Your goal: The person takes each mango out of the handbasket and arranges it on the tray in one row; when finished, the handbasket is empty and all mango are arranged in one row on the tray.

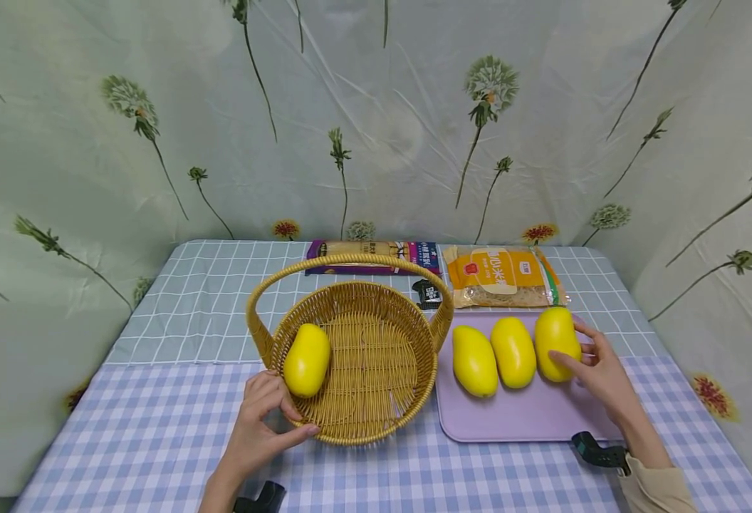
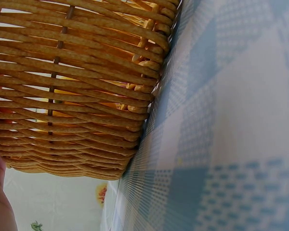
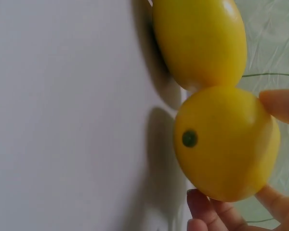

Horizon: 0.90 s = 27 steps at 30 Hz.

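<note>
Ideally, the right hand (image 1: 602, 372), thumb and fingers pinching the rightmost fruit (image 1: 552, 333), clears the neighbouring fruit (image 1: 513, 353) while the left hand (image 1: 259, 422) grips the basket rim (image 1: 363, 437).

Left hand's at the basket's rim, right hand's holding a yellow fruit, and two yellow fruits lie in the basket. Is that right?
Not quite: the head view shows only one yellow fruit in the basket, not two. The rest stands: the left hand is at its rim, and the right hand holds another fruit.

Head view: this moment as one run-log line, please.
left hand: holds basket; right hand: grips rightmost yellow fruit; basket: one fruit; tray: two fruits
</note>
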{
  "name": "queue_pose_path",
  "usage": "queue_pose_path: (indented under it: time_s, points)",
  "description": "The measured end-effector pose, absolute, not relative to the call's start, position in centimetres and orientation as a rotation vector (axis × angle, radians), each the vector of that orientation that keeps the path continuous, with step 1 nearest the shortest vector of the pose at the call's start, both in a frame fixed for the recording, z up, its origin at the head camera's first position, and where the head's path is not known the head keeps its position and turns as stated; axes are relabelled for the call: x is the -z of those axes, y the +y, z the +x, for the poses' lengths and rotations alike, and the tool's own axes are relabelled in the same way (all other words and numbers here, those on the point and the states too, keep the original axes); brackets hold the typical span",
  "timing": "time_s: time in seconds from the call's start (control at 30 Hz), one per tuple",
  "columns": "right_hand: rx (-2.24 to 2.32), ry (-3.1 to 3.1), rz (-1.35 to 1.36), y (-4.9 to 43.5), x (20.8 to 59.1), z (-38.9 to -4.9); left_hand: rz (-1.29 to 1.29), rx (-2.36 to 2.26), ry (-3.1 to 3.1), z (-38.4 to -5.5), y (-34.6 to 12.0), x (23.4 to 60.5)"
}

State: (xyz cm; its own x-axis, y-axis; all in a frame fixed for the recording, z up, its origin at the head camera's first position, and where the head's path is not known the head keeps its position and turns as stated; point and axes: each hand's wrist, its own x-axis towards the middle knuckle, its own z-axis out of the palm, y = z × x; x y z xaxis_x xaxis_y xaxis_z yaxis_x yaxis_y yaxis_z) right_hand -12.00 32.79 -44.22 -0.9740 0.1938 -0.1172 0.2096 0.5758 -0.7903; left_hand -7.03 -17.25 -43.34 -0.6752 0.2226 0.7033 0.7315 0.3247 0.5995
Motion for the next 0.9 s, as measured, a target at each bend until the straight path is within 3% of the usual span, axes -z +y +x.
queue_pose_path:
  time_s: [0.9]
  points:
    - [1.193,2.644,0.248,33.07,43.55,-11.99,-0.835,1.330,-2.093,-7.02,-17.24,43.25]
